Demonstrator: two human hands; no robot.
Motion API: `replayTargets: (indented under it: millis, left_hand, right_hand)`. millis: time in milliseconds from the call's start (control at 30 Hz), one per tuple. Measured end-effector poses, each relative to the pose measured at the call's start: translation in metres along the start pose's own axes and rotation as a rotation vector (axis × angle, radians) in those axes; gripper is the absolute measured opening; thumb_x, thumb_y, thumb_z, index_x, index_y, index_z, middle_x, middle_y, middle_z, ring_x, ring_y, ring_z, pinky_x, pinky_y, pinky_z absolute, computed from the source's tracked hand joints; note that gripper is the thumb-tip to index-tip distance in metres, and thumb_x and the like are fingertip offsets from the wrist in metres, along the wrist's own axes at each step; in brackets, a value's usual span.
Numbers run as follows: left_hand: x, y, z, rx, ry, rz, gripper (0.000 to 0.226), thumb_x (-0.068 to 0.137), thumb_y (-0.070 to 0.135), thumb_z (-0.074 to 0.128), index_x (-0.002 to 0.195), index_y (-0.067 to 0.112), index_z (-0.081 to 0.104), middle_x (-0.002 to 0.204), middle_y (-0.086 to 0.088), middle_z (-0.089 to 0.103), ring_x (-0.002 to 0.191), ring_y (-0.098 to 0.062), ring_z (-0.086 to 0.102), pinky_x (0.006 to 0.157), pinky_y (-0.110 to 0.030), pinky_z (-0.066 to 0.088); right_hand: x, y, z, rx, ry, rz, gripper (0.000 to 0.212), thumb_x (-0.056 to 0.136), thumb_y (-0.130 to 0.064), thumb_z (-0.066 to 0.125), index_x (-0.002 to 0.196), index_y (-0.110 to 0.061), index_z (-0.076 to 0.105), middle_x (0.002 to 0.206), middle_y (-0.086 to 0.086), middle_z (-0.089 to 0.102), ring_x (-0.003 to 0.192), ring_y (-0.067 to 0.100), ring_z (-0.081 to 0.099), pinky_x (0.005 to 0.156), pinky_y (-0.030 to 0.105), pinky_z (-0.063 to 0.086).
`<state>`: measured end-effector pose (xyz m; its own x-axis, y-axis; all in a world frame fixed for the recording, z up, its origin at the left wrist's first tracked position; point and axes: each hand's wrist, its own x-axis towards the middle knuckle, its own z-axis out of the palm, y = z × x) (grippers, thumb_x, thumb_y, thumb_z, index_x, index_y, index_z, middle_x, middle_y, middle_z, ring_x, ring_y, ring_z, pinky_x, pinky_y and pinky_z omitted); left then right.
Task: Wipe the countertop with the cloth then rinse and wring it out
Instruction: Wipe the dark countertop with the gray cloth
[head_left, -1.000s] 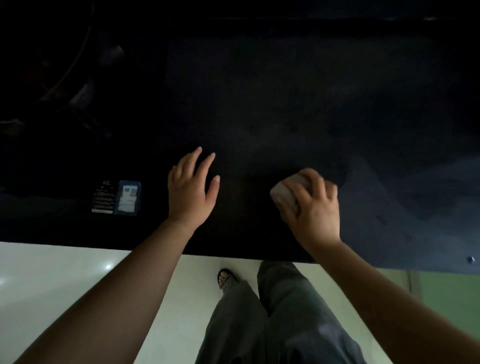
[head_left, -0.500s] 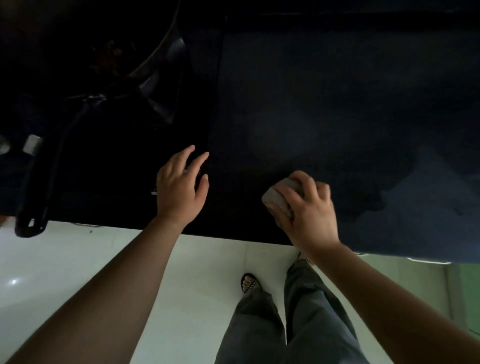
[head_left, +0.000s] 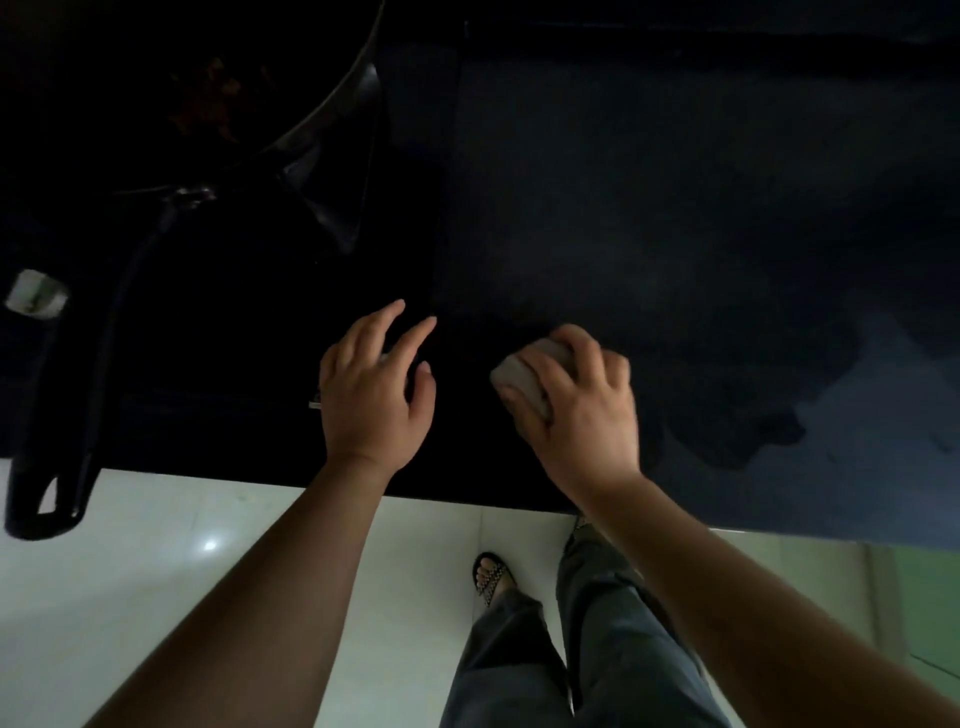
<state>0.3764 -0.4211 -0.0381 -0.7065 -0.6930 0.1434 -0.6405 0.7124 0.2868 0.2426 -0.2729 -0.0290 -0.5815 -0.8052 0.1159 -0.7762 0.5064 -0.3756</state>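
Head view shows the right hand (head_left: 576, 410) with its grip clamped on a small bunched pale-grey cloth (head_left: 524, 376), pressing it onto the dark glossy counter (head_left: 675, 208) near the front edge — wiping is under way, judging by the damp sheen to the right. The left hand (head_left: 374, 395) rests flat, fingers apart, holding nothing. Compared with a second ago, both hands have travelled leftward along the counter — a black long-handled pan (head_left: 78, 389) has come into sight, so the wiped stretch is widening.

A single head-worn camera looks steeply down and forward, close over the dark countertop (head_left: 649, 208), taking in both forearms and the pale floor (head_left: 156, 597) below.
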Motion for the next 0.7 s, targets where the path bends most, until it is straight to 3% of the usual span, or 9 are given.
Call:
replayTargets:
  millis: [233, 367, 500, 567, 700]
  left_hand:
    - [-0.001, -0.001, 0.0, -0.001, 0.017, -0.005, 0.042, 0.089, 0.03, 0.045, 0.13, 0.027, 0.056, 0.142, -0.002, 0.048, 0.129, -0.024, 0.043, 0.1, -0.043, 0.036]
    - [0.001, -0.001, 0.001, 0.004, -0.011, -0.004, 0.043, 0.09, 0.03, 0.044, 0.132, 0.026, 0.054, 0.143, -0.004, 0.047, 0.13, -0.024, 0.042, 0.1, -0.043, 0.036]
    - [0.002, 0.003, -0.004, -0.037, -0.017, -0.022, 0.045, 0.091, 0.03, 0.044, 0.134, 0.021, 0.052, 0.142, -0.005, 0.048, 0.129, -0.024, 0.042, 0.102, -0.043, 0.036]
    - [0.011, 0.005, -0.008, -0.135, -0.037, -0.035, 0.045, 0.092, 0.031, 0.043, 0.133, 0.017, 0.052, 0.138, -0.006, 0.05, 0.128, -0.023, 0.044, 0.102, -0.044, 0.039]
    - [0.057, 0.009, -0.005, -0.138, -0.08, 0.005, 0.045, 0.093, 0.034, 0.039, 0.133, 0.016, 0.053, 0.14, -0.005, 0.048, 0.13, -0.023, 0.042, 0.106, -0.041, 0.035]
  right_hand:
    - [0.103, -0.005, 0.008, -0.006, -0.011, 0.249, 0.042, 0.091, -0.052, 0.043, 0.126, -0.031, 0.051, 0.147, 0.001, 0.028, 0.118, 0.033, 0.034, 0.092, 0.045, 0.042]
    - [0.109, -0.02, 0.019, 0.036, -0.062, 0.067, 0.041, 0.091, -0.051, 0.043, 0.126, -0.031, 0.051, 0.145, 0.003, 0.032, 0.119, 0.032, 0.035, 0.093, 0.042, 0.038]
    - [0.067, 0.011, 0.005, 0.026, -0.066, -0.178, 0.039, 0.088, -0.049, 0.05, 0.118, -0.025, 0.058, 0.135, 0.008, 0.046, 0.106, 0.036, 0.045, 0.084, 0.045, 0.046]
    - [0.078, 0.034, -0.001, 0.0, -0.073, -0.181, 0.038, 0.087, -0.047, 0.052, 0.117, -0.024, 0.058, 0.134, 0.009, 0.047, 0.105, 0.038, 0.045, 0.083, 0.046, 0.047]
    - [0.159, 0.047, 0.004, -0.009, -0.048, -0.001, 0.04, 0.089, -0.047, 0.049, 0.123, -0.027, 0.054, 0.143, 0.007, 0.035, 0.116, 0.039, 0.038, 0.091, 0.047, 0.043]
